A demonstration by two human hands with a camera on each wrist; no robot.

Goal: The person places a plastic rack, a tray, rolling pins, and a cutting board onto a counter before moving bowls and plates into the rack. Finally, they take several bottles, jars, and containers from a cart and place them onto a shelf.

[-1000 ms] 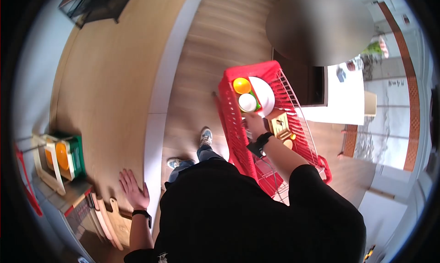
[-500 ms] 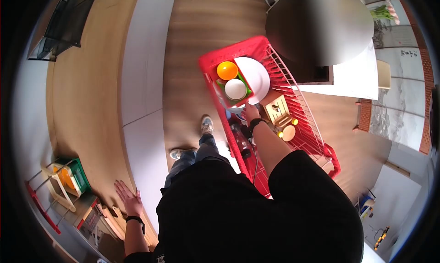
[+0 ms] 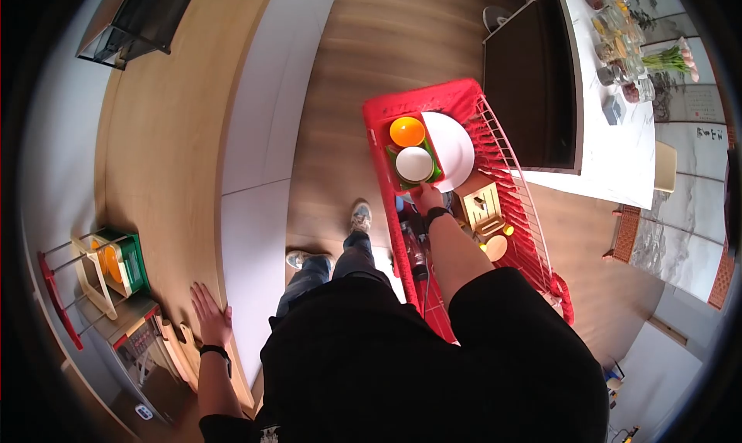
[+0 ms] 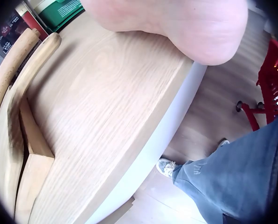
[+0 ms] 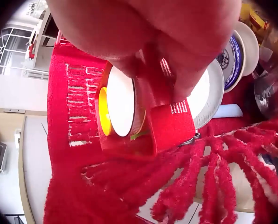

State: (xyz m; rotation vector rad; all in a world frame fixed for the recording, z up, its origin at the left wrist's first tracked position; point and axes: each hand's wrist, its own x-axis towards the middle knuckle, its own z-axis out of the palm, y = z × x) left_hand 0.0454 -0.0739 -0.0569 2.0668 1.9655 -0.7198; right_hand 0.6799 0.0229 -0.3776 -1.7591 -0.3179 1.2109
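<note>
The left hand (image 3: 211, 317) lies with straight fingers on the wooden counter (image 3: 166, 157); in the left wrist view the underside of that hand (image 4: 176, 25) shows against the counter top. Inside the red cart (image 3: 421, 99), the right hand (image 3: 427, 198) pinches the near edge of a red box. In the right wrist view its fingers grip the wall of this red box (image 5: 172, 125). An orange bowl (image 3: 407, 132) and a white bowl (image 3: 414, 164) sit in the box, with something green under them. A white plate (image 3: 456, 153) lies beside the box.
Also in the cart are a wooden slatted piece (image 3: 481, 203), a dark bottle and a blue-patterned bowl (image 5: 230, 63). Cutting boards (image 4: 36, 70) and a green box (image 3: 133, 263) stand at the counter's lower left. Jars line a white counter (image 3: 610, 145) at right.
The head view has shifted, bringing the jars into sight. The right hand has closed on the red box's edge since the earliest frame; the left hand stays on the counter.
</note>
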